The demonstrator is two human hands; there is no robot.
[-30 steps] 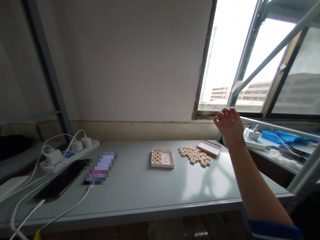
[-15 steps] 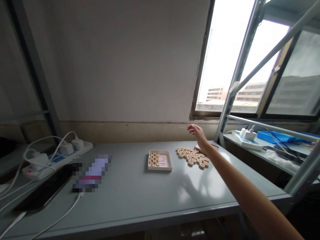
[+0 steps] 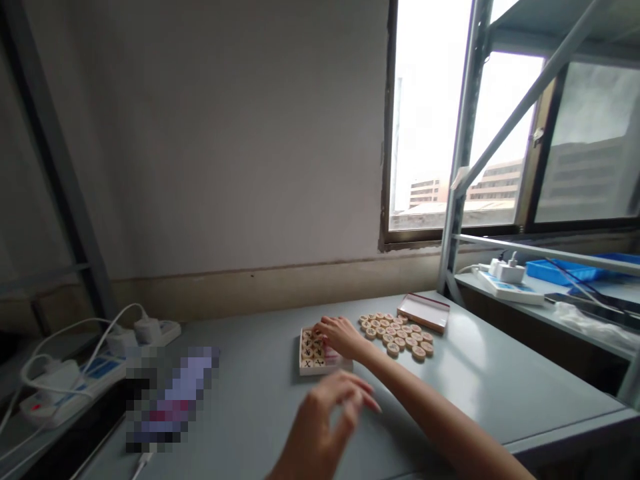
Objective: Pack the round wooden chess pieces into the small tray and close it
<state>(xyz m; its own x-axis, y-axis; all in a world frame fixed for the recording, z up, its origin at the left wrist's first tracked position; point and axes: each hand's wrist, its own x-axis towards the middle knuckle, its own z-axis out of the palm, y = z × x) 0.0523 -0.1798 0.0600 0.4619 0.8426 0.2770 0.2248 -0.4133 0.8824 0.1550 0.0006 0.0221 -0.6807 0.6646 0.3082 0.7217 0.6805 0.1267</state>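
Observation:
Round wooden Chinese chess pieces with dark characters (image 3: 313, 353) fill the left side of a shallow white box (image 3: 325, 371). My right hand (image 3: 337, 335) reaches over the box, its fingers closed down on a piece at the back. The fingers partly hide that piece and the box's right side. Nearer to me, my left hand (image 3: 333, 413) hovers in the air before the box. Its fingers are bent and apart from the thumb, with nothing seen between them. Right of the box lie many loose chess pieces (image 3: 395, 332) in a flat cluster.
Behind the loose pieces lies a shallow lid (image 3: 424, 313) with a red edge. At the left are a pixelated phone (image 3: 175, 393) on a cable and a power strip (image 3: 105, 373). A metal post (image 3: 457, 180) rises at the table's back right corner.
My right hand has come left and down from above the lid to the box. My left hand has entered from below. The lid is now uncovered, and the view has shifted slightly.

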